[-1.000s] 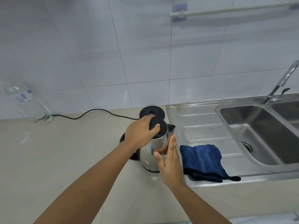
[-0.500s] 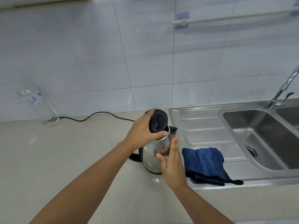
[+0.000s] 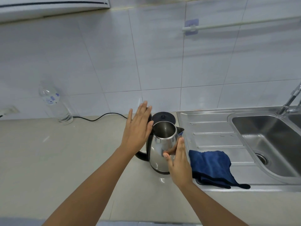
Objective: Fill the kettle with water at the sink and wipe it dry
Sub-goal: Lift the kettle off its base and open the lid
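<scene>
The steel kettle (image 3: 160, 149) stands on the beige counter beside the drainboard, its mouth uncovered and its inside dark. Its black lid (image 3: 150, 118) is tipped back on the handle side, mostly hidden behind my left hand (image 3: 138, 129), which lies flat against it with fingers straight. My right hand (image 3: 179, 162) rests flat on the kettle's right flank, thumb on the metal, fingers pointing up toward the spout. A folded blue cloth (image 3: 210, 165) lies on the drainboard just right of that hand. The sink basin (image 3: 267, 139) and tap (image 3: 291, 101) are at the far right.
The kettle's round black base (image 3: 164, 117) sits behind it at the wall, its cord (image 3: 101, 117) running left. A clear plastic bottle (image 3: 55, 105) stands at the back left. A white rail (image 3: 228, 23) hangs on the tiled wall.
My left hand, which gripped the lid from above, has swung it back and open and now lies flat against it. The right hand has stayed on the kettle's side.
</scene>
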Demonstrator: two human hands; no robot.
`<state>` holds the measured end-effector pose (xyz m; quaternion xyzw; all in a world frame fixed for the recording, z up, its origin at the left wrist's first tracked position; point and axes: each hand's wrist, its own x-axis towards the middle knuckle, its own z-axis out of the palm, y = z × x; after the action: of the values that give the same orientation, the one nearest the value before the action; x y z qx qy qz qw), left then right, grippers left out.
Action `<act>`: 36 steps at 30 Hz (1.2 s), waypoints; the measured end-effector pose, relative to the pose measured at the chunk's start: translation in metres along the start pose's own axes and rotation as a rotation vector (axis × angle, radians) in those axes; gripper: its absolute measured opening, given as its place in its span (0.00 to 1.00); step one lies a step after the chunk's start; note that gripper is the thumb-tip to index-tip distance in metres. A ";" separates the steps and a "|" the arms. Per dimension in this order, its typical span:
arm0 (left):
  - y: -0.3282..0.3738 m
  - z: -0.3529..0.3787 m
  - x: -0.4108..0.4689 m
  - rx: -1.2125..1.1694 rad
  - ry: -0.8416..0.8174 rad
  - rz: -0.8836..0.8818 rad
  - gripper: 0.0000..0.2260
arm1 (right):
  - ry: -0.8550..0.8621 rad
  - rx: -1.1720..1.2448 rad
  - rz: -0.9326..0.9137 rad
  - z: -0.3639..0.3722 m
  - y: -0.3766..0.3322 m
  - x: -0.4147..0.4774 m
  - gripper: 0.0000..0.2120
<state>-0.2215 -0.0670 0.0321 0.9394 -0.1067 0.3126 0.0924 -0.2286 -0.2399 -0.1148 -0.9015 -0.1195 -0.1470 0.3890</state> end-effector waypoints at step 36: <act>-0.050 0.076 -0.063 -0.861 -0.103 -0.641 0.13 | -0.109 0.570 0.430 -0.004 -0.011 -0.001 0.49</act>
<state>-0.2147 -0.0282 -0.0716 0.8161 0.0625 0.1502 0.5546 -0.2339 -0.2359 -0.1055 -0.7680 0.0159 0.0259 0.6397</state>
